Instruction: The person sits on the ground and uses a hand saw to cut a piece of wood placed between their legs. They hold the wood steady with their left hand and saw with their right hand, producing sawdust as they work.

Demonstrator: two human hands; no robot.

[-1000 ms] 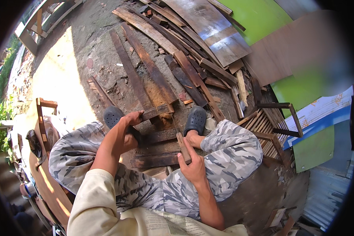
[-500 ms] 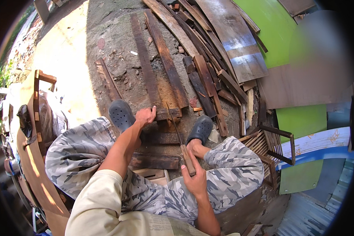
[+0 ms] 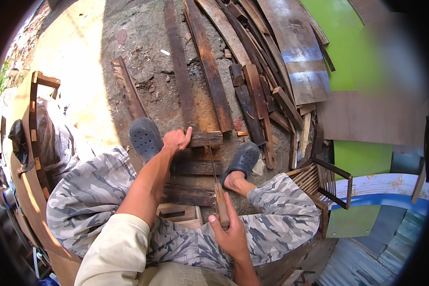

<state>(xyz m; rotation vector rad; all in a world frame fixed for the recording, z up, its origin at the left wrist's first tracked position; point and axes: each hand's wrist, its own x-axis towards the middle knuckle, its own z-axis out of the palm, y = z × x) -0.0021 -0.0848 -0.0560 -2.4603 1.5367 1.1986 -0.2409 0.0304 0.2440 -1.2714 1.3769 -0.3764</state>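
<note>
A short dark wooden board (image 3: 213, 138) lies crosswise between my feet, its cut edges a lighter brown. My left hand (image 3: 177, 139) grips the board's left end, fingers closed and thumb along the top. In my right hand (image 3: 232, 237) is the wooden handle of a handsaw (image 3: 221, 206). Its narrow blade points away from me and crosses the board to the right of my left hand. How deep the teeth sit in the wood cannot be made out. Closer to me lie two more dark boards (image 3: 190, 194), parallel to the first.
Long planks (image 3: 209, 66) stretch away on the dirt ground (image 3: 148, 43). A pile of scrap wood (image 3: 257, 100) and a sheet panel (image 3: 295, 52) lie to the right, near a slatted wooden frame (image 3: 314, 181). My clogs (image 3: 145, 138) flank the board. A curved brown panel (image 3: 38, 200) stands left.
My right hand has drawn the saw back toward me, and its handle sits lower and slightly further left. My left hand keeps its hold on the board. The view has shifted a little.
</note>
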